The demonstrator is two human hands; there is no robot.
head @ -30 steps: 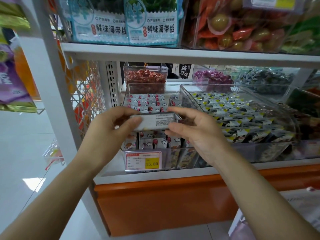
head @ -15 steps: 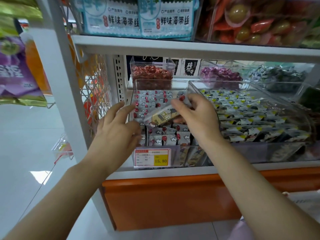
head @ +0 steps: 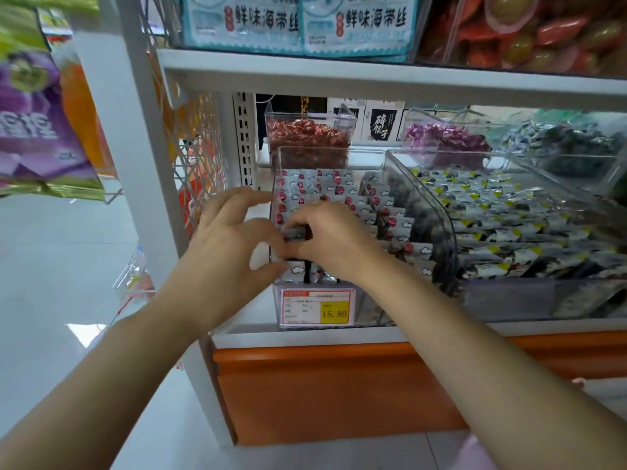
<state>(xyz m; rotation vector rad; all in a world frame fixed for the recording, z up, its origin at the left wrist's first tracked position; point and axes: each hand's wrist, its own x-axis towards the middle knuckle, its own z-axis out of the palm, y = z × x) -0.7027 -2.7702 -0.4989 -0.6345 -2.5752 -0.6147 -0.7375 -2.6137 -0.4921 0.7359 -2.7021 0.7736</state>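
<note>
Right hand grip pinches a packet; left hand fingers spread, holding nothing. Slot it upright into the bin, then release.

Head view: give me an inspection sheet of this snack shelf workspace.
Surface: white shelf, orange panel below.
Job's things: packet held at the front of the clear bin of like packets.
Clutter: price tag reading 15.80; right bin of snacks.
Grips: right hand pinches the packet; left hand open, fingers at its end.
Cables: nothing seen.
Surroundings: upper shelf with blue packs; hanging bags at left; pale floor.
</note>
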